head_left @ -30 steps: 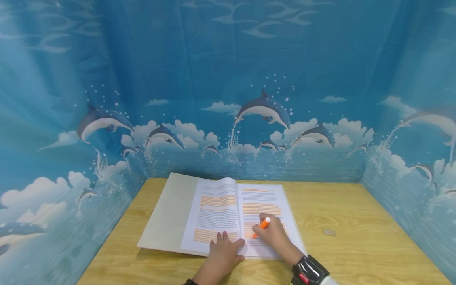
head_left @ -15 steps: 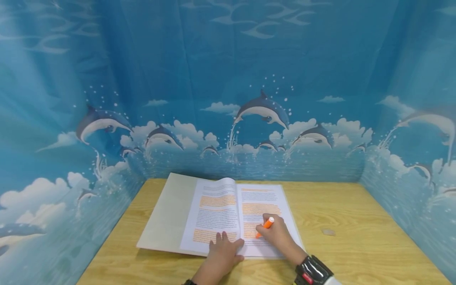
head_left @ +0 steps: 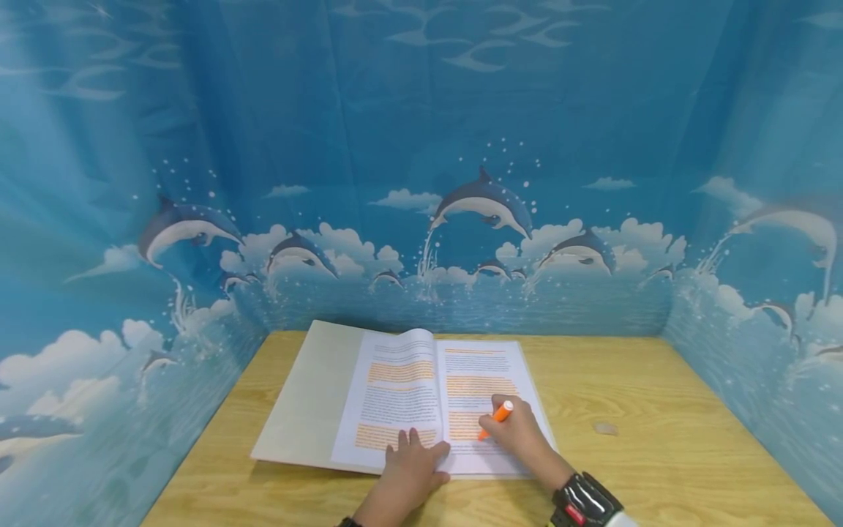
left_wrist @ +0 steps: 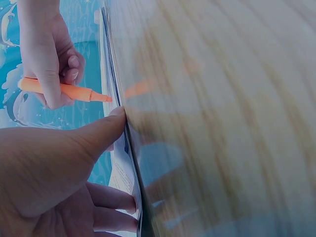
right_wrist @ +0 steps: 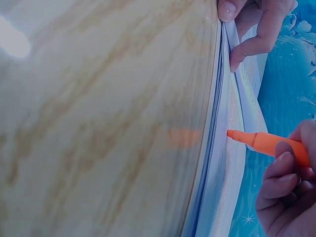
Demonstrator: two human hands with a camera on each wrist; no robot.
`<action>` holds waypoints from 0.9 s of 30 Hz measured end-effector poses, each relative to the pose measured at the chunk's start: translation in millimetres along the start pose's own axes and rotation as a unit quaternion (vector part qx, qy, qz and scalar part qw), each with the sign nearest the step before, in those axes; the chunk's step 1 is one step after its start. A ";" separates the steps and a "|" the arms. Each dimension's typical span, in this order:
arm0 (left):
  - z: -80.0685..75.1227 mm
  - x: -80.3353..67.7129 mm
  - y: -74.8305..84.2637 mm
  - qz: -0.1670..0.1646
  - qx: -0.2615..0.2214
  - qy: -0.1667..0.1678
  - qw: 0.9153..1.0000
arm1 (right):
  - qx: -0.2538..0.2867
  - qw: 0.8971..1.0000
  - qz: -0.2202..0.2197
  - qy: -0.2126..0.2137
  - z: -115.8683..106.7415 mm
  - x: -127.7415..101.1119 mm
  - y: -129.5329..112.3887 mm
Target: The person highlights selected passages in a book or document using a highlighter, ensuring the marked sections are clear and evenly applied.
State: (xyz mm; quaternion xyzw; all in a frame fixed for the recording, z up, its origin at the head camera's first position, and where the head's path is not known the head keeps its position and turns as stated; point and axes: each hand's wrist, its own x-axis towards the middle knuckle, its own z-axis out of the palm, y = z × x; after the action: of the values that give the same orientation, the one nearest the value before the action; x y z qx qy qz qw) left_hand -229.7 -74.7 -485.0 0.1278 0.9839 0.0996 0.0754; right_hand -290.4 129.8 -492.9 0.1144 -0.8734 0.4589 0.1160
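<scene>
An open booklet (head_left: pixel 395 406) of printed pages lies on the wooden table, with several lines marked in orange on both pages. My right hand (head_left: pixel 520 432) pinches an orange highlighter (head_left: pixel 503 412) between thumb and fingers, its tip down at a text line low on the right page. In the right wrist view the highlighter (right_wrist: pixel 276 144) slants with its chisel tip at the paper. My left hand (head_left: pixel 410 468) rests with spread fingers on the lower edge of the booklet near the fold. The left wrist view shows its thumb (left_wrist: pixel 101 133) at the booklet's edge.
The booklet's pale cover (head_left: pixel 309 395) lies spread out on the left. A small beige scrap (head_left: pixel 606 429) is on the wooden table (head_left: pixel 645 468) to the right. Curtains with dolphins (head_left: pixel 484 201) enclose the back and sides.
My right hand has slid the highlighter to the right along a line low on the right page. The left hand stays in place on the booklet.
</scene>
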 end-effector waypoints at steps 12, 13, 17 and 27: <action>1.2 -0.7 -0.7 0.006 -0.003 0.014 1.000 | -0.003 1.000 -0.005 0.002 -3.8 -0.1 3.4; 1.4 -1.1 -0.7 0.008 -0.003 0.016 1.000 | -0.001 1.000 -0.005 0.001 -4.0 -0.4 3.3; 1.2 -2.2 -0.4 0.012 -0.002 0.018 1.000 | 0.001 1.000 -0.003 0.001 -4.6 -1.7 1.7; 0.2 -4.4 -0.8 0.046 0.071 0.064 0.994 | -0.032 0.999 -0.031 -0.011 -5.6 -2.4 -3.1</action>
State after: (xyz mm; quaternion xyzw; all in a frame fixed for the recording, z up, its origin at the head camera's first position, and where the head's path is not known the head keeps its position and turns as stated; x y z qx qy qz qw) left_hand -225.7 -76.5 -484.8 0.1717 0.9843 0.0406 -0.0016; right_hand -286.6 133.0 -488.2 0.1429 -0.8847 0.4259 0.1241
